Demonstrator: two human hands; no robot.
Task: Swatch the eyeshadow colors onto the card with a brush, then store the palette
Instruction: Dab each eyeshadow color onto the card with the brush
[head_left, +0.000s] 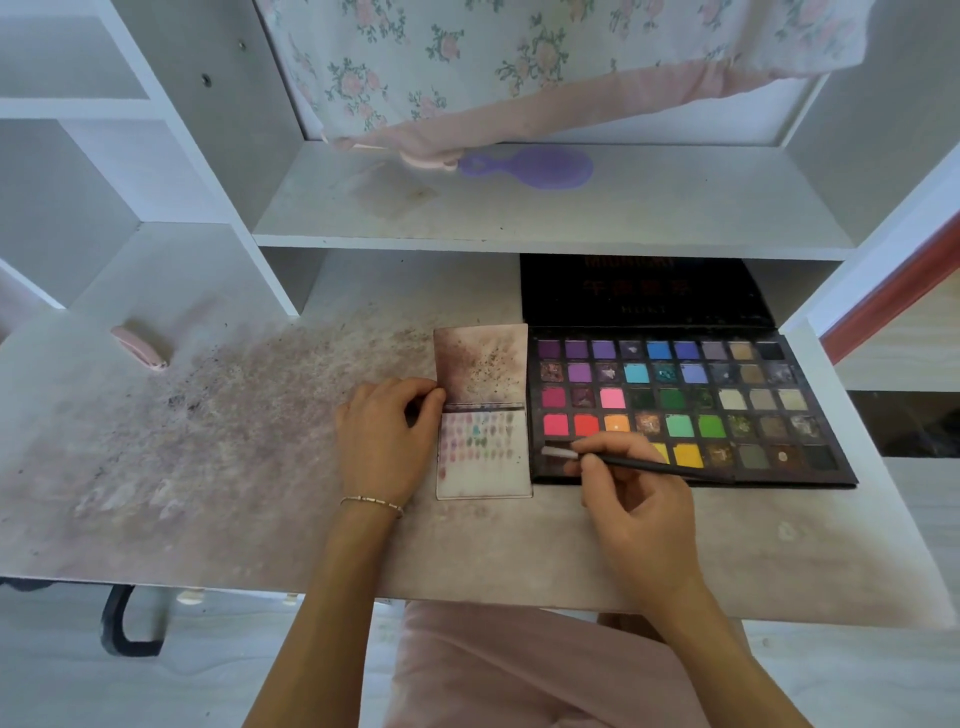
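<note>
Nearest, at lower centre of the frame, the right hand (631, 499) pinches a thin black brush (618, 461) between thumb and fingers (587, 447), its pale tip over the bottom left pans of the palette (691, 410). Left of it, the left hand (387, 436) rests on the bench (208, 467) with its fingers curled against the left edge of the card (483, 452), apparently steadying it, though whether they pinch it I cannot tell.

The risks, as I judge them: the bench is already dusted with loose powder, so a heavy dab could scatter more onto the card and muddy the marks. A tip loaded with an old shade could blend colours. If the left hand slips, the card could slide under the stroke.

The card lies in the middle of the frame, touching the palette's left side. It looks like a small folded booklet; its lower page carries rows of faint pastel dabs, its upper page is stained brown and speckled. The palette, further right, lies open with its dark lid tucked under the shelf (519, 218), showing many bright and worn squares.
</note>
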